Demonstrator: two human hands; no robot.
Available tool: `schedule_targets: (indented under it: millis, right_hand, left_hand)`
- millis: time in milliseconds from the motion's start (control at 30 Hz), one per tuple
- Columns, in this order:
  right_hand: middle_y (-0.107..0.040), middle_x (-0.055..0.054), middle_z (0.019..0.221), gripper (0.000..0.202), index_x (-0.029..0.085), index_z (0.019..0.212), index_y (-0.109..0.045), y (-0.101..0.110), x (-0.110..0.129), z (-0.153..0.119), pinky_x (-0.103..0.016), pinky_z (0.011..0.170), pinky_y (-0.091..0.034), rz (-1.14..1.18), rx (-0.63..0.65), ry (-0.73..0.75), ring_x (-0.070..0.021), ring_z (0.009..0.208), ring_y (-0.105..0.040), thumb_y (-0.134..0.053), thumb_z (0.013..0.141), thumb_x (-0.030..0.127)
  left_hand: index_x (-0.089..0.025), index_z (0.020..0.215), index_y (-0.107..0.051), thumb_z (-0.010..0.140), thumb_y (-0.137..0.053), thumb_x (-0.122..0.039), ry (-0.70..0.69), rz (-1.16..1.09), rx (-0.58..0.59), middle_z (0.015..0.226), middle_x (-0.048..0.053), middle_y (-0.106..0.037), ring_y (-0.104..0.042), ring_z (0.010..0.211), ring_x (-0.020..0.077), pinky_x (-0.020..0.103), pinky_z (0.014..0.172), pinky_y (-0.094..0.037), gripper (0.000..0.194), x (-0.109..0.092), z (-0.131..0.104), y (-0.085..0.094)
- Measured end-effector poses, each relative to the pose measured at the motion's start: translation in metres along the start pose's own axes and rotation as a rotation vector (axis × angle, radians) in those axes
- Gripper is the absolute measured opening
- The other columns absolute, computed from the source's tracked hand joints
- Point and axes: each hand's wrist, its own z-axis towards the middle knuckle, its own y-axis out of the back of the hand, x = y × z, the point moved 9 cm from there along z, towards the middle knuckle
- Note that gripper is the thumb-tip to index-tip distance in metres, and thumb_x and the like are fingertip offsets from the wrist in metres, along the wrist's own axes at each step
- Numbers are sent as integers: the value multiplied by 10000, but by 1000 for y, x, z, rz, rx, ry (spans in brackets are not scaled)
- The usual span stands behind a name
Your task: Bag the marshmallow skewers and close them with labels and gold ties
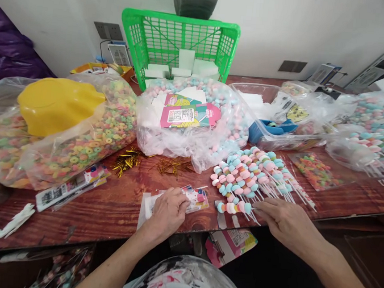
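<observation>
Front skewers (235, 208): bench (105, 212) front edge, right of centre. Right hand (284, 220): fingers narrow at sticks (252, 218), grip unclear. Left hand (170, 207): curled over packets (199, 199), hold unclear. Step: seemingly skewer pick-up; next calls for light pinch.

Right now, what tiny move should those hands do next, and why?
Maybe lift the front pink-and-blue candy skewer by its stick end: the right hand is at that end, while the left hand rests on printed see-through plastic packaging to its left.

Wooden table (94, 218): candy skewers (238, 175) lie just beyond the right hand (286, 219); printed packets (199, 199) at the left hand (169, 209); gold ties (127, 160) farther beyond the latter
</observation>
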Motion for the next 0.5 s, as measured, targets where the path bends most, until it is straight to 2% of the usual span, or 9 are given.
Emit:
schedule_targets:
  millis: [133,267,333,400,500]
  right_hand:
    - [-680,-28,741,278,219,849,-680,7,1,-8,-247,625,-475,120,-63,8,-147,682,-639,-420,945,238]
    - [-706,-17,804,146,218,927,-667,25,-11,-25,-249,668,-516,243,-284,-58,-146,714,-667,-522,918,232]
    - [-719,-13,847,119,221,968,-662,33,-18,-38,-244,705,-535,308,-418,-103,-149,744,-682,-573,889,213]
    - [-724,-6,855,119,229,965,-669,35,-24,-49,-235,700,-545,367,-498,-157,-149,730,-688,-606,866,215]
    - [-727,11,841,109,248,937,-692,33,-32,-59,-218,663,-556,442,-548,-267,-145,683,-685,-633,845,250]
  left_hand:
    - [-171,660,-607,797,-561,-115,24,-72,-8,763,27,-612,-548,789,178,287,711,-361,155,1,6,2]
    - [-175,738,-649,755,-655,-218,41,-48,120,808,32,-632,-562,801,193,285,707,-362,47,-4,11,4]
    - [-188,838,-683,758,-679,-324,17,-116,165,852,31,-650,-573,808,193,276,705,-374,158,-12,17,9]
    - [-191,886,-693,835,-591,-390,-32,-223,168,865,23,-668,-584,796,175,256,694,-387,230,-23,29,15]
    - [-168,786,-683,934,-394,-366,-45,-198,148,747,18,-662,-581,708,154,240,640,-387,381,-34,60,13]
